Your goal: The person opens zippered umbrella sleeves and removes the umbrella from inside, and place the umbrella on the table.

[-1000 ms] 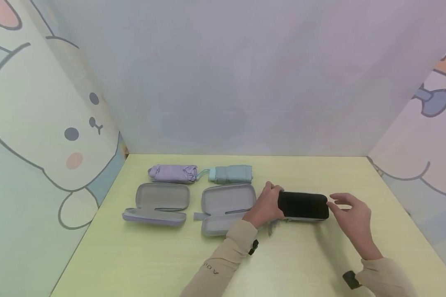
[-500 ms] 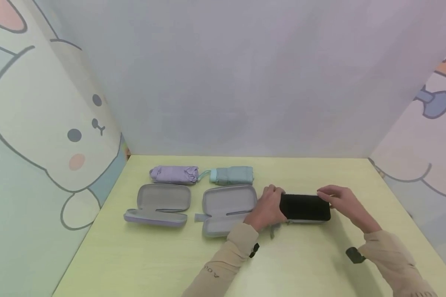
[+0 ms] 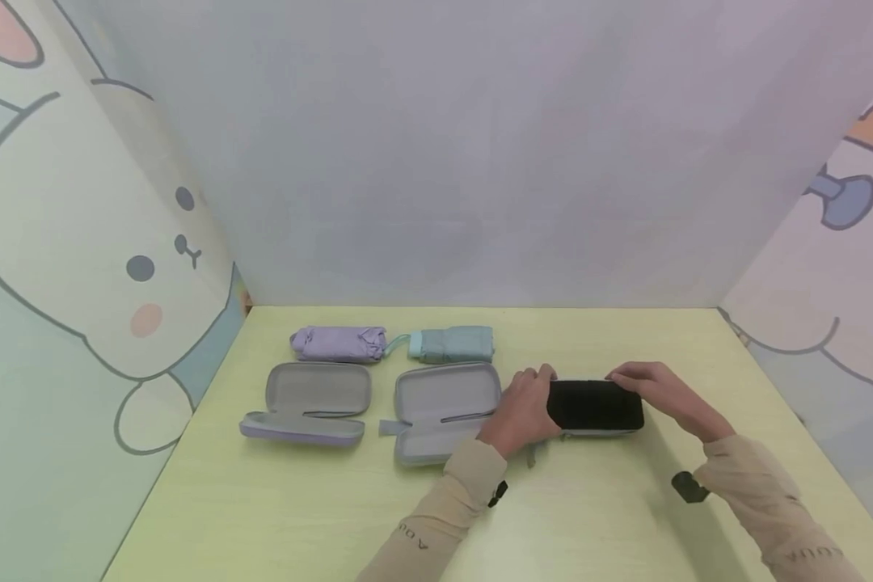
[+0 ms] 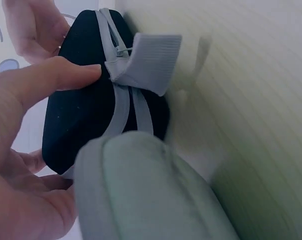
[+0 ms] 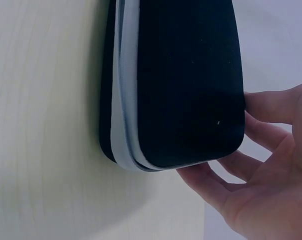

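In the head view a black zip case (image 3: pixel 596 406), lid down, sits on the table's right half. My left hand (image 3: pixel 522 411) grips its left end, thumb on the near side. The left wrist view shows pale zipper tape (image 4: pixel 122 107), a small zipper pull (image 4: pixel 122 51) and a grey fabric tab (image 4: pixel 150 64) at that end. At the far right corner of the case, my right hand (image 3: pixel 665 396) holds its edge with bent fingers. In the right wrist view the two zipper edges (image 5: pixel 125 110) stand slightly apart; some fingertips are hidden behind the case.
Left of the black case lie an open grey case (image 3: pixel 447 392) and an open case with a lilac outside (image 3: pixel 318 388). A folded purple umbrella (image 3: pixel 340 343) and a folded teal umbrella (image 3: pixel 454 344) lie behind them. Walls border the table (image 3: pixel 276 509).
My right hand has shifted from beyond the case's right end to its far right corner, moving up and left over the edge. The left hand keeps its grip and the case has barely moved.
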`<state>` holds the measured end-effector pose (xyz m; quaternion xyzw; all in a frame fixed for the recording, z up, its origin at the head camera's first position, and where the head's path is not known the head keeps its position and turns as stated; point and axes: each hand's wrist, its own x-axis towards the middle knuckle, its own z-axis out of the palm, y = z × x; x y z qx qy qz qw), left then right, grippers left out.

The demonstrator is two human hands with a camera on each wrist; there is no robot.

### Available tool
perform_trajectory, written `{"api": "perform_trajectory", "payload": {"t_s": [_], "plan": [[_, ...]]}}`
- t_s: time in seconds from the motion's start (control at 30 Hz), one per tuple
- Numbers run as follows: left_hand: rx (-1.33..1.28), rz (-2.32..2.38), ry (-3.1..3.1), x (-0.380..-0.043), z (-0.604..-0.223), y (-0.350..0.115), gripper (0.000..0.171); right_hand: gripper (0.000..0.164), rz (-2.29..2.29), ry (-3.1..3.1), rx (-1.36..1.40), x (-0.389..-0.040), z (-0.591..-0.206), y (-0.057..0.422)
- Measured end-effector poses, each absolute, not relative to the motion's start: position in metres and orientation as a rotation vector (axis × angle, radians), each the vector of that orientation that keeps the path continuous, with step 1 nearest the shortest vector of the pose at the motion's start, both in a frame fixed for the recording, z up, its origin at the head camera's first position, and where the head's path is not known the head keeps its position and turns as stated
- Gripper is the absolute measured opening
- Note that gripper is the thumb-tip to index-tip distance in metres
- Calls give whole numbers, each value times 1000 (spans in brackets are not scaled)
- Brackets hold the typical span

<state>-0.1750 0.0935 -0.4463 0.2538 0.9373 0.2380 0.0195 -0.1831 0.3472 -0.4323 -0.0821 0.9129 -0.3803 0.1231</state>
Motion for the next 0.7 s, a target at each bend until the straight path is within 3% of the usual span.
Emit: {"api": "perform_trajectory", "payload": {"t_s": [0.7], "plan": [[885, 868, 3033, -158, -452, 93, 64, 20, -1011, 2583, -291, -192, -417, 340]]}}
